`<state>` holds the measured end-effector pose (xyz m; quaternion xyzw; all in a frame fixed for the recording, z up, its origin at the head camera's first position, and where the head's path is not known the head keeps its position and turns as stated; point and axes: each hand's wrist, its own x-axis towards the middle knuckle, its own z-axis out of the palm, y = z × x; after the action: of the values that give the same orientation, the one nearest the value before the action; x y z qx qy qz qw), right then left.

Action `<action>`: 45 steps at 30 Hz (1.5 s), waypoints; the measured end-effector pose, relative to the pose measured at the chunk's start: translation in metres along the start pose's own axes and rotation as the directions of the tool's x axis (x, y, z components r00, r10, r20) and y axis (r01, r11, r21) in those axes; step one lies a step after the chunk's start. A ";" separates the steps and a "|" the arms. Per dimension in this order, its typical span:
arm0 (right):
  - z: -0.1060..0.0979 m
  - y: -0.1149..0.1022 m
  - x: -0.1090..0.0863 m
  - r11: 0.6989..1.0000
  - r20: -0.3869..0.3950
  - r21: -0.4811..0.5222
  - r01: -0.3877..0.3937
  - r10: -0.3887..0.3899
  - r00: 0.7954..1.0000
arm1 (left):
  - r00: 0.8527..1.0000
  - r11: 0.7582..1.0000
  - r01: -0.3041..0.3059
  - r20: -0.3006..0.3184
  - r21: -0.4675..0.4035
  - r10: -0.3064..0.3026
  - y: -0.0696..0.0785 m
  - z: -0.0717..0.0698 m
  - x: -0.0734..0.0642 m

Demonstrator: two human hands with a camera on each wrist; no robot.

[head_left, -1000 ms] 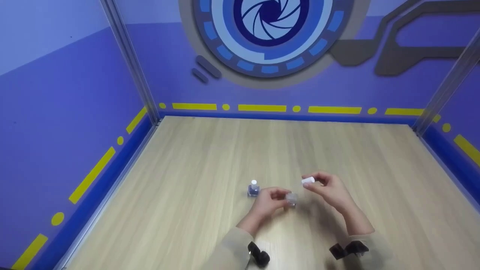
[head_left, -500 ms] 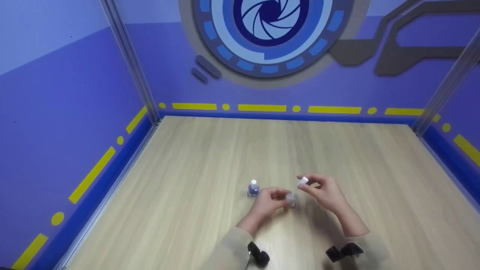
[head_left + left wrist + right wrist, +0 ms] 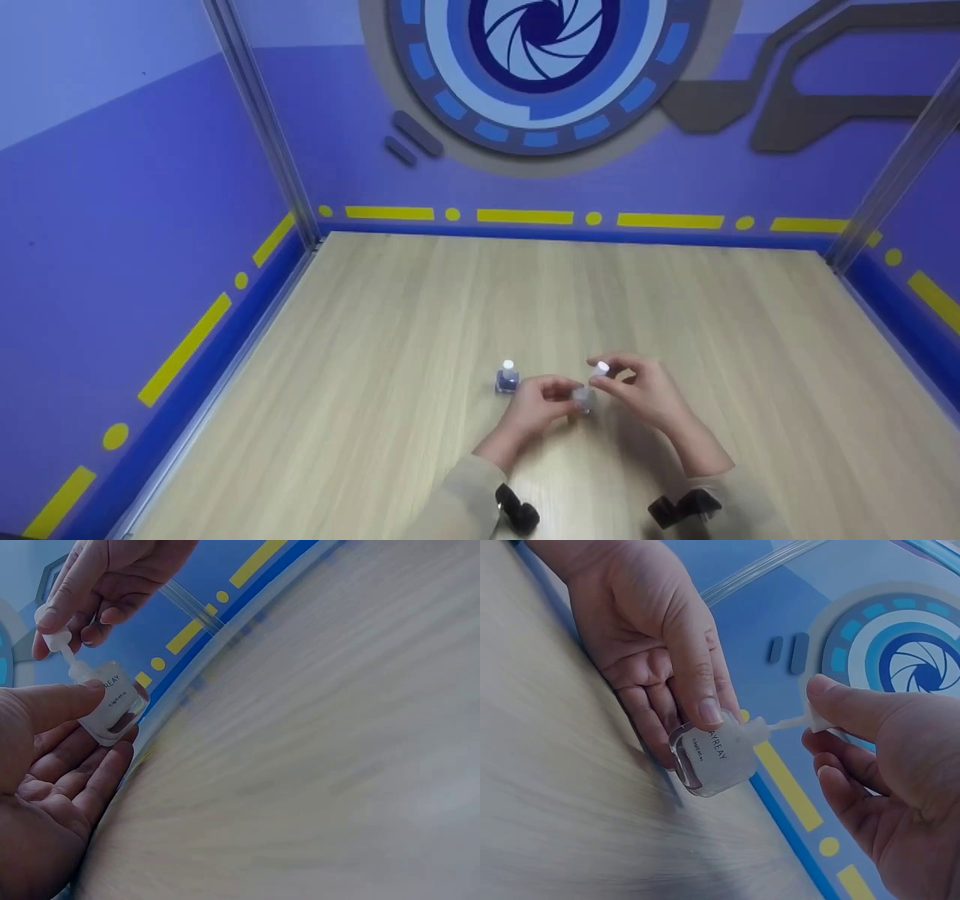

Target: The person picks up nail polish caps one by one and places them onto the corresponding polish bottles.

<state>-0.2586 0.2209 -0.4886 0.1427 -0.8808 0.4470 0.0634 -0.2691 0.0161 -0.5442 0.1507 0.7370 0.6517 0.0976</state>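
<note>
A small clear nail polish bottle with a whitish body (image 3: 731, 757) is pinched between the thumb and fingers of my left hand (image 3: 534, 403), tilted above the table. My right hand (image 3: 654, 391) pinches the white brush cap (image 3: 601, 370) just to the right of it. From the cap a thin pale stem (image 3: 787, 723) reaches to the bottle's mouth; its tip is hidden at the neck. Lettering shows on the bottle in both wrist views. Left of my left hand, a second nail polish bottle (image 3: 507, 381), dark with a white cap, stands upright on the table.
The light wood table (image 3: 420, 315) reaches back to a blue-purple wall panel (image 3: 315, 135) with yellow dashes. Side panels and metal posts (image 3: 262, 120) bound it. Each sleeve bears a black wrist device (image 3: 517, 510).
My right hand has moved left and slightly down, bringing the cap from apart to the bottle's mouth. The cap has turned from nearly level to more upright. My left hand stays in place.
</note>
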 end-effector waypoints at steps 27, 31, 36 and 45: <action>0.012 0.007 0.000 1.000 0.119 -0.027 -0.011 0.014 0.993 | 1.000 1.000 0.015 0.002 0.005 -0.015 0.000 -0.001 -0.001; 0.008 0.008 0.000 1.000 0.147 0.014 -0.028 0.026 0.989 | 1.000 1.000 0.015 -0.002 -0.007 -0.015 0.001 0.000 0.000; 0.001 0.010 0.000 0.985 0.209 0.164 -0.063 0.028 0.977 | 1.000 1.000 0.020 -0.010 -0.019 -0.020 0.002 0.000 0.000; -0.001 0.008 0.000 0.969 0.221 0.239 -0.068 0.014 0.975 | 1.000 1.000 0.011 -0.005 0.018 -0.011 0.001 -0.001 -0.001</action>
<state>-0.2606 0.2259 -0.4943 0.1793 -0.8231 0.5354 -0.0607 -0.2688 0.0151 -0.5435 0.1461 0.7438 0.6448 0.0979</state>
